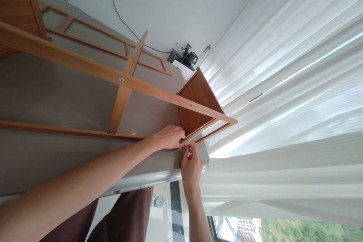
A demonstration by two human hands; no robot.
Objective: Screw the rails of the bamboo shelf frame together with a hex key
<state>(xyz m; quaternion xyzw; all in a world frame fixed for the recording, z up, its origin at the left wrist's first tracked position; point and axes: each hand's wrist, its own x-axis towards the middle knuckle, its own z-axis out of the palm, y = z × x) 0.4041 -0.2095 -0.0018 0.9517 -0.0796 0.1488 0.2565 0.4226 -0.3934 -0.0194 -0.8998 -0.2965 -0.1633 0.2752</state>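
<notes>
A wooden shelf frame (159, 90) lies on its side on the grey table, with slatted cross pieces and a brown panel (197, 96) at its right end. My left hand (170, 137) is closed around the lower rail (136, 136) near the corner where the panel meets it. Just beside it, my right hand (192, 162) pinches at the outer face of the same rail. Whatever small piece sits between its thumb and fingertips is too small to make out. A round metal fastener (121, 79) shows in the upper rail.
Another ladder-like wooden frame (93, 41) lies farther back on the table (159, 159). A small white stand with a black kettle (191, 58) is by the wall. White curtains (283, 102) hang close on the right. A plastic bottle (159, 201) is on the floor.
</notes>
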